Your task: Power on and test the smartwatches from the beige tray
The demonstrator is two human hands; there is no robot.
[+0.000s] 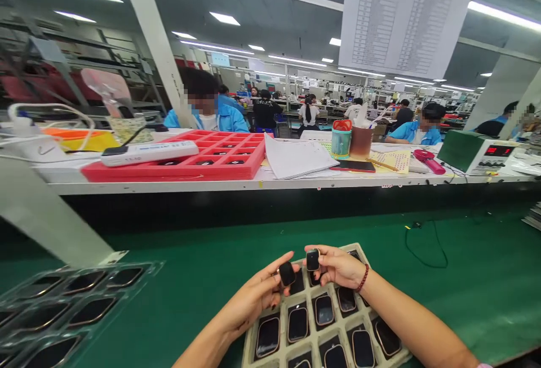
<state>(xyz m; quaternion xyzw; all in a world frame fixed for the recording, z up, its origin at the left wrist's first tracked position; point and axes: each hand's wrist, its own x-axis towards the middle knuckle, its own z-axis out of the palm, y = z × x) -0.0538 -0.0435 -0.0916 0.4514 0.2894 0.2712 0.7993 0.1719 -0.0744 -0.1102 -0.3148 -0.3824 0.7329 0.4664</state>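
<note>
Watch case gripped by left hand, second case by right hand, above divided tray

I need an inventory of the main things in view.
Table: one, green, foreground
Shelf: one, white, middle
Held watch units: two, black, centre
Watch tray: one, beige, below them
Clear tray: one, transparent, table left
Foam tray: one, red, shelf left
Power strip: one, white, on foam tray
Cups: two, teal and brown, shelf
Instrument: one, green-white, shelf right
Co-workers: several, mixed clothing, background
Left hand: one, bare, centre
Right hand: one, bare, beside left
</note>
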